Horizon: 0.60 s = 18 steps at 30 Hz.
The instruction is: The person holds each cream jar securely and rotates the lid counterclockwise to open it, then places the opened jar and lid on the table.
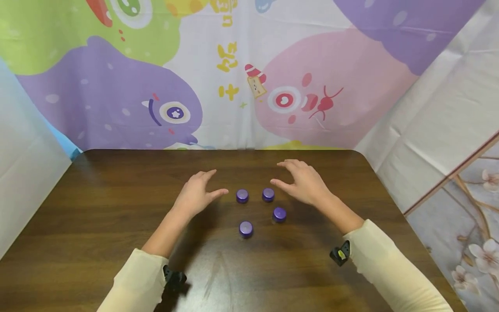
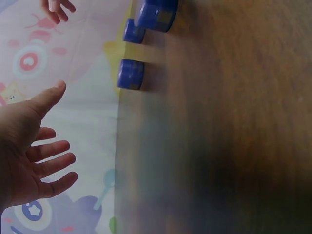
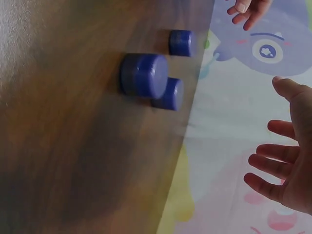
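Observation:
Several small round jars with purple lids stand upright on the brown table, between the hands. In the head view one jar [image 1: 242, 196] is at the back left and another jar [image 1: 268, 194] at the back right. A third jar [image 1: 279, 215] stands nearer on the right, and the nearest jar [image 1: 246, 229] is at the front. My left hand [image 1: 196, 193] hovers left of the back-left jar, fingers extended and thumb apart. On the other side my right hand [image 1: 305, 181] is raised near the back-right jar, its fingers spread. Neither hand touches a jar.
The wooden table [image 1: 97, 216] ends at the back against a cartoon-printed cloth [image 1: 234, 121]. White cloth walls stand on both sides, with a flower-patterned panel [image 1: 468, 216] at the right. A small black device [image 1: 174, 278] is strapped to the left wrist, another [image 1: 340, 253] to the right.

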Each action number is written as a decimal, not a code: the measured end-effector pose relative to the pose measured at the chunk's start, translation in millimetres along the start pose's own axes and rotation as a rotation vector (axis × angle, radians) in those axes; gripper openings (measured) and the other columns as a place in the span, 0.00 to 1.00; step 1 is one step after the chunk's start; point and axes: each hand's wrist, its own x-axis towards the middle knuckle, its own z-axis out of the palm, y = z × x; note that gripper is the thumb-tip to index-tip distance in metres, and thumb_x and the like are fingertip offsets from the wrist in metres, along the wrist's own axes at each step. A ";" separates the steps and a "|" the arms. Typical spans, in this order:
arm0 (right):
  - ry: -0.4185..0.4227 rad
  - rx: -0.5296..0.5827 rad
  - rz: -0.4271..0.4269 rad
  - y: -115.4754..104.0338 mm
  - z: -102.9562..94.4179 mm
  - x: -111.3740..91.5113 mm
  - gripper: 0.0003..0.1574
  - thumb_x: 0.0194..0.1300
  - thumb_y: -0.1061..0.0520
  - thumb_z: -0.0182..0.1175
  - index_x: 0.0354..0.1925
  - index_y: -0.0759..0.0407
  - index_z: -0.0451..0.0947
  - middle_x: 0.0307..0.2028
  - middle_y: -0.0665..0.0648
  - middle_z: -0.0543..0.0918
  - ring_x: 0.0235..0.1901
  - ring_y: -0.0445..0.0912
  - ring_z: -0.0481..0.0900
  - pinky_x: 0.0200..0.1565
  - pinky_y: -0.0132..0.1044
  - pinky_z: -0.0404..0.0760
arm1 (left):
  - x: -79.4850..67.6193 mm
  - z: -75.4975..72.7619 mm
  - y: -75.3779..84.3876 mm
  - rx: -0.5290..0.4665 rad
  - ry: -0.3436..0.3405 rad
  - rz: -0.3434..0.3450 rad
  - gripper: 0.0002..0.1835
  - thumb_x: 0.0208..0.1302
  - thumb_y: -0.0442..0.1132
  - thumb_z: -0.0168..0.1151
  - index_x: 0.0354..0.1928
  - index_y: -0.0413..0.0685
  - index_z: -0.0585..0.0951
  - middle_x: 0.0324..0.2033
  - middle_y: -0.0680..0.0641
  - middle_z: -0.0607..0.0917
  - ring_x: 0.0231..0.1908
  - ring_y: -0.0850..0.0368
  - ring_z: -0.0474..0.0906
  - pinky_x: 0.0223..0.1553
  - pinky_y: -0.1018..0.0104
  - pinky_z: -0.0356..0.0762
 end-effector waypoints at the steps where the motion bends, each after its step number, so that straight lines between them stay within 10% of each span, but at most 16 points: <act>1: 0.005 0.005 -0.007 -0.5 2.4 0.0 0.38 0.60 0.33 0.56 0.58 0.56 0.72 0.58 0.60 0.75 0.60 0.56 0.70 0.58 0.56 0.68 | 0.0 1.6 0.8 -0.010 -0.007 -0.004 0.41 0.55 0.56 0.65 0.64 0.38 0.67 0.57 0.34 0.75 0.59 0.38 0.69 0.59 0.46 0.67; 18: -0.015 0.036 -0.102 -16.1 41.9 1.3 0.26 0.60 0.41 0.61 0.49 0.56 0.78 0.47 0.55 0.82 0.50 0.51 0.78 0.52 0.47 0.76 | -4.6 30.5 7.1 -0.043 -0.070 -0.016 0.35 0.53 0.52 0.68 0.59 0.40 0.73 0.45 0.39 0.81 0.45 0.47 0.77 0.46 0.52 0.76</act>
